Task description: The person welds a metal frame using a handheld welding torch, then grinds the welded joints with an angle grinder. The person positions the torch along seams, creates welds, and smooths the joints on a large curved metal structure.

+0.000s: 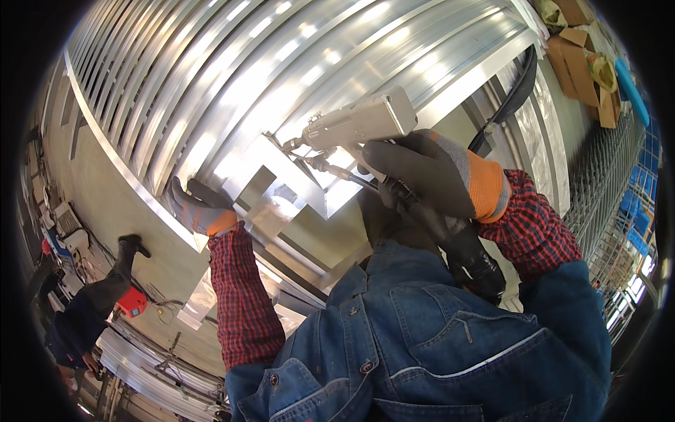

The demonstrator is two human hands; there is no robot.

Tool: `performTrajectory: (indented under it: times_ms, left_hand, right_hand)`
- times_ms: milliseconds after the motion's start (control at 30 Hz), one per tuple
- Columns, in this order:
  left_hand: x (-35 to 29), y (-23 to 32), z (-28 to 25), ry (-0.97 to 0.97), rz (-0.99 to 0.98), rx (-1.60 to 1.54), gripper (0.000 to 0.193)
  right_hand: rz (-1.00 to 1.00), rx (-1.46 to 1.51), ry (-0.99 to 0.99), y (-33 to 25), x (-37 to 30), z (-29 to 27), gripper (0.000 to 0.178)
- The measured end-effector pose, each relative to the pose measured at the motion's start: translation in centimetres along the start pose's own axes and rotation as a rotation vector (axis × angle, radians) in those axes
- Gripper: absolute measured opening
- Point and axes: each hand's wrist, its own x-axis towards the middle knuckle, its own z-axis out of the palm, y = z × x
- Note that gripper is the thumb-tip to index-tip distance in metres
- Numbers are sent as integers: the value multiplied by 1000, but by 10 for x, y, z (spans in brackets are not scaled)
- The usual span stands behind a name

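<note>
My right hand (422,165), in a dark-palmed glove with an orange cuff, is wrapped round the handle of a handheld welding gun (362,121). The gun has a silver boxy body, and its nozzle points left, close to the bright metal. Beneath the nozzle runs a thin feed tube (341,171), while a thick black hose (439,228) trails back toward my body. My left hand (200,207), gloved alike, rests with fingers apart on the near left edge of a slatted silver metal panel (281,56). Its fingertips are partly hidden among the slats.
Cardboard boxes (573,63) and a blue item (631,91) lie at the far right beside wire mesh (598,176). At lower left another person (88,309) stands near a red box (131,302) and loose cables. More metal lengths (158,369) lie behind that person.
</note>
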Motion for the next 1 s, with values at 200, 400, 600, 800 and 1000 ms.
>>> performTrajectory:
  times_ms: [200,400,600,800,1000]
  left_hand:
    - [1,-1,-1,-24,-25,-1,50]
    - [1,0,-3,-58,-60,-11,53]
    - [0,1,-3,-43,-56,41,50]
    - [-2,-1,-1,-27,-50,40,48]
    - [-2,-4,1,-20,-33,37,48]
  right_hand:
    - [187,-239,68,-2,13,10,44]
    - [43,-148,86,12,23,14,44]
    - [47,-201,56,9,27,12,45]
    - [105,-199,32,3,33,13,58]
    - [71,-217,35,11,36,10,63]
